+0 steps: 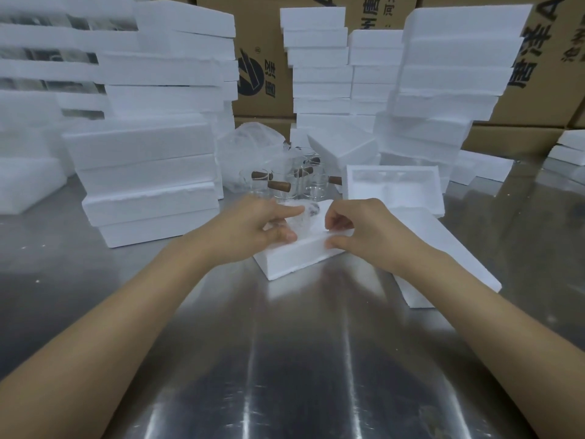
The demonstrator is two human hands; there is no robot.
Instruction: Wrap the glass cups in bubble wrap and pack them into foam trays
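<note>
Both hands meet over a foam tray [294, 256] near table centre. Left hand [250, 231]: index finger straight, thumb curled, pinching the bubble-wrapped cup [305, 218] that sits in the tray's top. Right hand [364, 231]: fingers curled, pinching the wrap's right edge, thumb against the tray's near rim.

Big to small, rest of scene: steel table [285, 359], shiny w/ streaked reflections. Cardboard boxes [262, 68] w/ printed characters along the back. Tall stacks of foam trays [148, 172] left, more stacks [443, 90] centre-right and right. Flat foam piece [449, 258] lies under/beside the right wrist, touching the worked tray. Open foam tray [392, 188] w/ moulded cavities just behind the right hand. Clear bag of bubble wrap [250, 147] behind the cups. Cluster of unwrapped glass cups [285, 182] w/ brown wooden handles stands just beyond the hands, between left stack and open tray; exact count can't tell.
</note>
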